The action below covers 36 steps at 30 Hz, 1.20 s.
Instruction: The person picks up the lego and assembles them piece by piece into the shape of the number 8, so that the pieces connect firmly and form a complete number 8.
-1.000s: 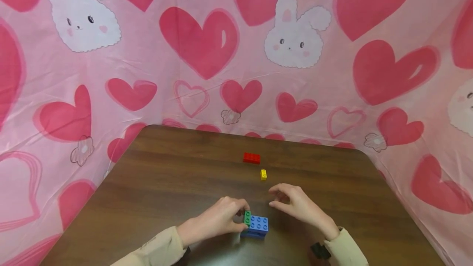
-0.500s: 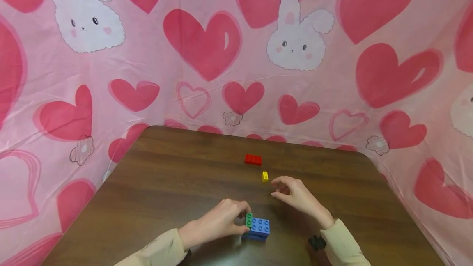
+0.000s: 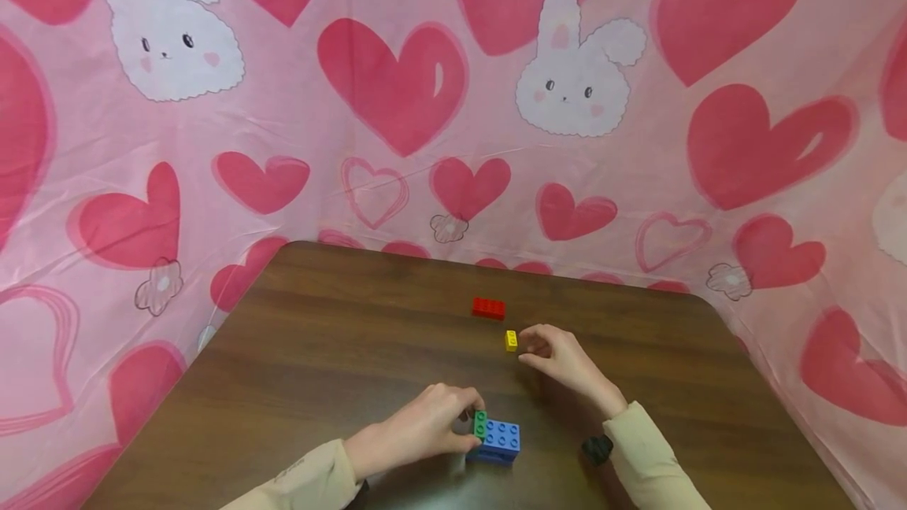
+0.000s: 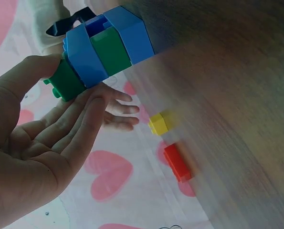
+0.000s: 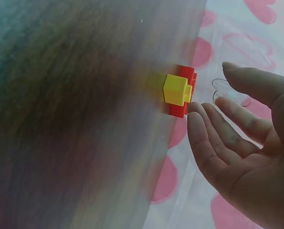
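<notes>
Left hand (image 3: pixel 423 426) pinches the green brick (image 3: pixel 480 425); right hand (image 3: pixel 565 359), fingers parted, holds nothing.
The yellow brick (image 3: pixel 511 341) stands just left of its fingertips, nearer than the red brick (image 3: pixel 489 308); a sideways knock could tip it. An uneven left pinch might twist the blue stack (image 3: pixel 503 436).

Behind the left grip (image 3: pixel 418 425), the left sleeve (image 3: pixel 308 478) is beige and loose-fitting, reaching the wrist, with a faint dark marking (image 3: pixel 292 471) along its upper side, too small to read. Behind the right grip (image 3: pixel 567 354), the right sleeve (image 3: pixel 648 451) is the same beige, lightly creased. A small, black, blocky fitting (image 3: pixel 597 449) sits beneath the right wrist; a black sliver (image 3: pixel 357 492) shows below the left cuff. Both grips are bare.
</notes>
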Available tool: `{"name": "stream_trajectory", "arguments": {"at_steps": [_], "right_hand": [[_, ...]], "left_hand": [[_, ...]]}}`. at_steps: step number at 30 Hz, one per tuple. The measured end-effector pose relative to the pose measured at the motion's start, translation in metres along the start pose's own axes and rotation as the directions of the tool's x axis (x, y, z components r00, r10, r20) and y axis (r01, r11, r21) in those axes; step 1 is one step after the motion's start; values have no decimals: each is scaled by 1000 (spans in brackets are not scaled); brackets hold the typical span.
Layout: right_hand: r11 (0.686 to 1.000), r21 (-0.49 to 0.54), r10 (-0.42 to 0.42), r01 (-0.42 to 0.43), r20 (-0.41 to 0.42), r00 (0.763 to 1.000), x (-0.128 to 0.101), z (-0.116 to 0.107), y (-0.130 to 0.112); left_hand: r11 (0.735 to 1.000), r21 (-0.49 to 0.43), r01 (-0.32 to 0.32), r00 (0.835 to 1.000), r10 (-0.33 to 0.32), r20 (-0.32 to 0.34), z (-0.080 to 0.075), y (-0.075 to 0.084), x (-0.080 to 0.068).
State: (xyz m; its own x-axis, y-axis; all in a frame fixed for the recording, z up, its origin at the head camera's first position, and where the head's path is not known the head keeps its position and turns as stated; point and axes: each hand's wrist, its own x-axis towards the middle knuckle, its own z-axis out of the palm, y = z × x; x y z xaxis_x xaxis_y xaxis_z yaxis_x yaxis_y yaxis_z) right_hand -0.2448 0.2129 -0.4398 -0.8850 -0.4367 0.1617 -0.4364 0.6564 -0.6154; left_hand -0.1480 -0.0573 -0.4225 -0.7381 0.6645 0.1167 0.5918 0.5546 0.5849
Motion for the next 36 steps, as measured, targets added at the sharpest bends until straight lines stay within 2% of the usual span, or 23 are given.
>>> {"name": "stream_trajectory", "arguments": {"at_steps": [18, 27, 36], "right_hand": [[998, -27, 58, -57, 12, 998, 24, 7, 8], [998, -43, 51, -50, 25, 998, 30, 9, 11], [997, -63, 57, -53, 50, 997, 36, 14, 15]], "left_hand": [[1000, -18, 5, 1000, -5, 15, -1, -1, -1], [1000, 13, -18, 1000, 19, -7, 1, -1, -2], [1000, 6, -8, 1000, 8, 1, 3, -3, -2]]}}
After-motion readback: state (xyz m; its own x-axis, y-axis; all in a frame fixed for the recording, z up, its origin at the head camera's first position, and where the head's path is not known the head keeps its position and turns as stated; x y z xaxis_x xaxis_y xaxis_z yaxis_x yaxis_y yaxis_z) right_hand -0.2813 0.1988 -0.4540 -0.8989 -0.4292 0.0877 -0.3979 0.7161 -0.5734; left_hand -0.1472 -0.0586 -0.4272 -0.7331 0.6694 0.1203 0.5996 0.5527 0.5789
